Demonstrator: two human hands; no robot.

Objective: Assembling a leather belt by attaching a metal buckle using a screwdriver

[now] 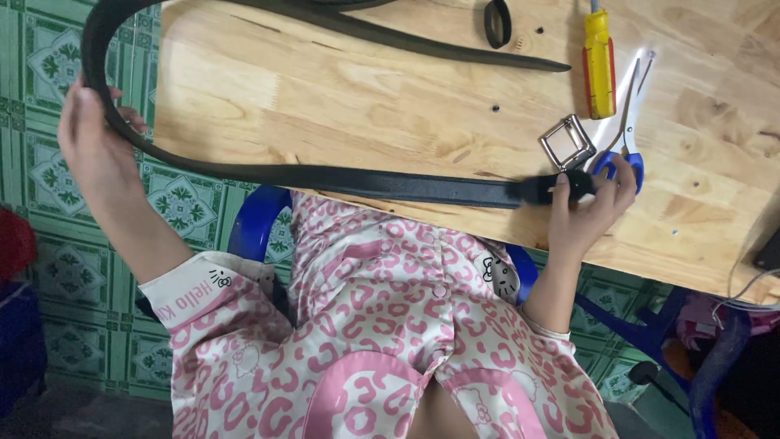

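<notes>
Head view, left hand [93, 146] gripping black belt [341, 180] loop off tabletop [366, 97] edge, right hand [589, 207] pinching belt's end near silver buckle [569, 142] and scissors [626, 134].

Even, soft indoor light falls on the pale wooden counter [341, 97], bright and without hard shadows. Glare whitens the silver scissor blades [632, 97] just above the right hand [587, 213], whose fingertips blur slightly. Corners below the left hand [93, 150] fall dim.

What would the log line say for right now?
left hand: holds belt bend off table | right hand: pinches belt end by buckle | nearby: scissors, screwdriver
</notes>
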